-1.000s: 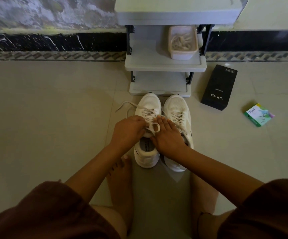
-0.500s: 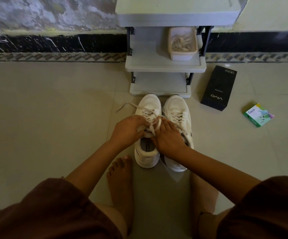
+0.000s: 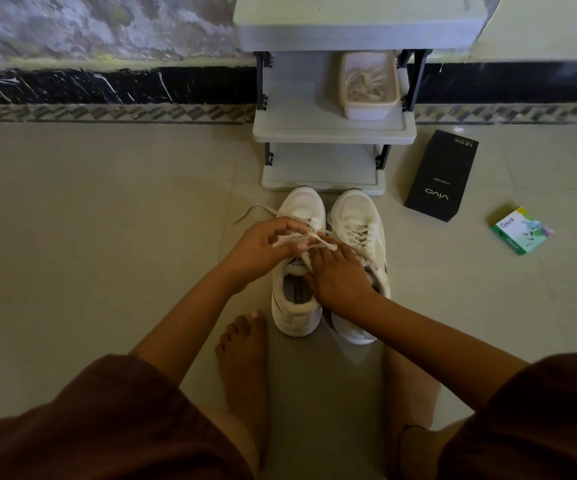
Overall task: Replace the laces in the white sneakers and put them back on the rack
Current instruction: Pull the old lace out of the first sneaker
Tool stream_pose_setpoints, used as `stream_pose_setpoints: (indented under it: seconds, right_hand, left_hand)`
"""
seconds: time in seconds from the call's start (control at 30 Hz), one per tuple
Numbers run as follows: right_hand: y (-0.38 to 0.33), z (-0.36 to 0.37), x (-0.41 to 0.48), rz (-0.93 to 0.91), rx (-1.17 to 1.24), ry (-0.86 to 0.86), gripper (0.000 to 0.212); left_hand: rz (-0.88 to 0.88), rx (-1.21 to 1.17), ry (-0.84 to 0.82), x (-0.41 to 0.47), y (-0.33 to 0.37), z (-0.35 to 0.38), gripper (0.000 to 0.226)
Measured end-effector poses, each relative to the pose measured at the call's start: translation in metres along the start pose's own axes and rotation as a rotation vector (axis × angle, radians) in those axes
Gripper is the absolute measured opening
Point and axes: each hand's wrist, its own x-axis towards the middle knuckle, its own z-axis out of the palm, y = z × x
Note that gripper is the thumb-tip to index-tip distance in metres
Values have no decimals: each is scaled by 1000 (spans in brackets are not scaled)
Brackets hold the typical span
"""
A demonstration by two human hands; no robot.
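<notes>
A white lace (image 3: 327,242) is held between both hands over a white sneaker (image 3: 306,209): the left hand (image 3: 263,247) pinches one part and the right hand (image 3: 339,275) pinches another. A second sneaker (image 3: 356,216) lies beneath the right hand. Just beyond the hands stands a grey rack (image 3: 332,131), with a black box (image 3: 441,176) further right.

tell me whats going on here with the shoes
A person on the floor is working the lace of one white sneaker: the left hand pinches it and the right hand holds another part of it. The other sneaker beside it is already laced. Both stand on the floor before the rack, not yet on it.
</notes>
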Motion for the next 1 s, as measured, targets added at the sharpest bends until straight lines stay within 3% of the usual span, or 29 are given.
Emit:
stream_pose_setpoints:
  seconds: [0.13, 0.2, 0.3, 0.47, 0.53, 0.6, 0.67, 0.73, 0.87, 1.0]
  right_hand:
    - [0, -1, -2, -5, 36, 22, 61]
    - [-1, -1, -4, -3, 59, 32, 61]
    - [-1, -1, -4, 16, 85, 51, 60]
    - [0, -4, -3, 23, 124, 17, 62]
    - [0, -4, -4, 9, 105, 46, 62]
    - [-1, -4, -3, -2, 100, 44, 61]
    - [-1, -2, -2, 9, 108, 15, 62]
    - [-1, -1, -2, 40, 113, 0, 63]
    - [-2, -3, -1, 71, 122, -9, 67]
    - [-2, -4, -1, 38, 77, 16, 62]
  left_hand:
    - [36, 756, 3, 1, -16, 2, 29]
    - [69, 891, 59, 1, -18, 9, 22]
    - [1, 819, 114, 8, -11, 17, 15]
    - [-155, 45, 1, 6, 7, 4, 10]
    - [-144, -129, 18, 1, 9, 2, 11]
    - [-134, 90, 89, 1, 5, 2, 7]
    - [-120, 567, 57, 1, -5, 6, 26]
    - [-96, 837, 26, -1, -10, 11, 31]
    - [15, 906, 141, -2, -12, 19, 21]
    - [-15, 542, 65, 2, 0, 13, 7]
